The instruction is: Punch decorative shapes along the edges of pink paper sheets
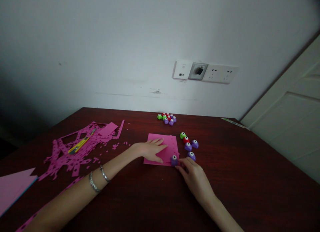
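My left hand (150, 150) lies flat with spread fingers on a square pink paper sheet (167, 152). A purple craft punch (174, 160) with a white round button sits at the sheet's lower right corner. My right hand (191, 172) has its thumb and forefinger closed at the right and near side of this punch; part of the grip is hard to make out. Just right of the sheet stand a green punch (183, 135), a red punch (186, 140) and several purple punches (188, 146). Tiny pink dots lie on the sheet's right part.
Farther back, more small punches (166, 120) form a cluster. Left lies a heap of cut pink paper scraps (85, 145) with a yellow utility knife (81, 143) on top. Pink sheets (15, 187) rest at the left edge. Behind the dark wooden table (140, 198) is a wall with sockets (217, 73).
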The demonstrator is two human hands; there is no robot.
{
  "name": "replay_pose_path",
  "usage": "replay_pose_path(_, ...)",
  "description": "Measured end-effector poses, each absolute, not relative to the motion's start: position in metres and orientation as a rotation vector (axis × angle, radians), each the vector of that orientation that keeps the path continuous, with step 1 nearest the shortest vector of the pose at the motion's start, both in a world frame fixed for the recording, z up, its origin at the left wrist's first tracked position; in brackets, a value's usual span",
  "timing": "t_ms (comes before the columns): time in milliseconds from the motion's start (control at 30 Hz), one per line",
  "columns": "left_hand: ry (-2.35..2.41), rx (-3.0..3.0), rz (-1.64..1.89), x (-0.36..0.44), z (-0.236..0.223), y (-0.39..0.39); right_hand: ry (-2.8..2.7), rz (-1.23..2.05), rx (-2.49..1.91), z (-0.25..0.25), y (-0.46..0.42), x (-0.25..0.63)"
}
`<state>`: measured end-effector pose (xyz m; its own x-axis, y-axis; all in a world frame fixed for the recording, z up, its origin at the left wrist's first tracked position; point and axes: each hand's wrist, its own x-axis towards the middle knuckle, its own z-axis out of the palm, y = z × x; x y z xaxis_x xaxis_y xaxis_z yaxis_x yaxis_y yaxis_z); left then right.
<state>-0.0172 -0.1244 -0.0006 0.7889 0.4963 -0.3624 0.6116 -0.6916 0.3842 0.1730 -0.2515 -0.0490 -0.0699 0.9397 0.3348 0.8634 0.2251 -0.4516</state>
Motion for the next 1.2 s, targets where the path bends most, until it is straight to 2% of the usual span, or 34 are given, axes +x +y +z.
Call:
replay_pose_path(267, 0.795, 2.467, -0.216, -0.02, 0.001, -0.124, -1.832, 0.362, -1.639, -0.042, -0.249, 0.177)
replay_pose_path(333, 0.77, 2.498, -0.094, -0.021, 0.007, -0.123, -1.714, 0.524, -1.668, -0.034, -0.247, 0.18)
replay_pose_path(467, 0.803, 2.566, 0.306, -0.021, 0.021, -0.117, -1.501, 1.046, -1.75, -0.019, -0.239, 0.184)
replay_pose_path(533, 0.865, 2.515, 0.369, -0.018, 0.025, -0.116, -1.49, 1.223, -1.729, -0.014, -0.233, 0.187)
replay_pose_path(767, 0.806, 2.012, -0.08, -0.002, 0.027, -0.128, -1.491, 1.534, -1.78, -0.002, -0.211, 0.194)
replay_pose_path(1200, 0.735, 1.739, -0.315, 0.015, 0.011, -0.123, -1.585, 1.571, -1.785, -0.015, -0.199, 0.192)
